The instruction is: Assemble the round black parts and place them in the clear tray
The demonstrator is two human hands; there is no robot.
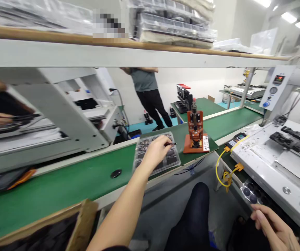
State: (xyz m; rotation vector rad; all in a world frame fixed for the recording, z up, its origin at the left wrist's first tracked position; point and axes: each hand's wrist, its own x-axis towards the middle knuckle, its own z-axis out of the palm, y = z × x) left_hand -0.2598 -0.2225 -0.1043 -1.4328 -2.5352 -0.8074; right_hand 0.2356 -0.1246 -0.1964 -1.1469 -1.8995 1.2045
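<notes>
My left hand (158, 150) reaches over a clear plastic tray (176, 161) on the green bench. Its fingers are closed in a pinch on a small black part (171, 143), too small to name exactly. Dark pieces lie in the tray's compartments, some hidden under my hand and forearm. Just right of the tray stands an orange toggle-clamp fixture (195, 130) with a white label on its base. Low at the right, my right hand (276, 226) hovers beside the white machine, fingers loosely bent and apart, with nothing visible in them.
A black oval piece (116, 173) lies on the bench, left of the tray. A cardboard box (87, 218) of dark pieces sits at lower left. The white machine (275, 167) with a yellow cable (219, 167) borders the right. Overhead runs a shelf (139, 55); people are beyond the bench.
</notes>
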